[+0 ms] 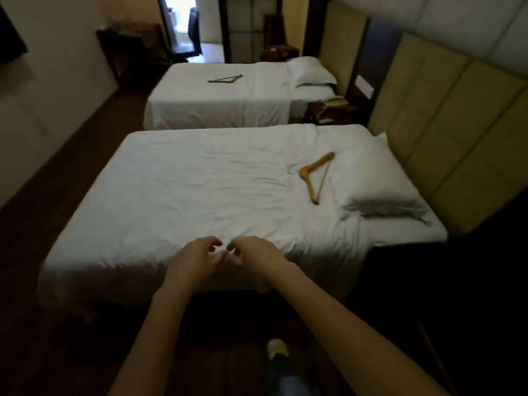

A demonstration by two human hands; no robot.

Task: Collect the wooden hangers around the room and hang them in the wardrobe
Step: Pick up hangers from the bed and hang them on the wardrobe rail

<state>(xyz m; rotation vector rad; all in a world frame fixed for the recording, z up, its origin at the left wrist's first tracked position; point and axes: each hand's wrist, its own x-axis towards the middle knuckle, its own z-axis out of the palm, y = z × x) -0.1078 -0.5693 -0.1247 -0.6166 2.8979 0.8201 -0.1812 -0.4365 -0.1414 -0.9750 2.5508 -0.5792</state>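
Note:
A light wooden hanger (314, 174) lies flat on the near bed (177, 190), close to its pillow (383, 178). A second, darker hanger (225, 78) lies on the far bed (217, 101). My left hand (194, 257) and my right hand (254, 257) hover side by side over the near bed's front edge, fingers loosely curled and almost touching, with nothing in them. Both hands are well short of the near hanger. No wardrobe is plainly visible.
A dark nightstand (331, 110) with a phone stands between the beds by the padded headboard wall (445, 132). Dark wooden floor runs along the left. A desk (128, 47) and a bright doorway (183, 24) lie at the far end. My foot (277, 348) is below.

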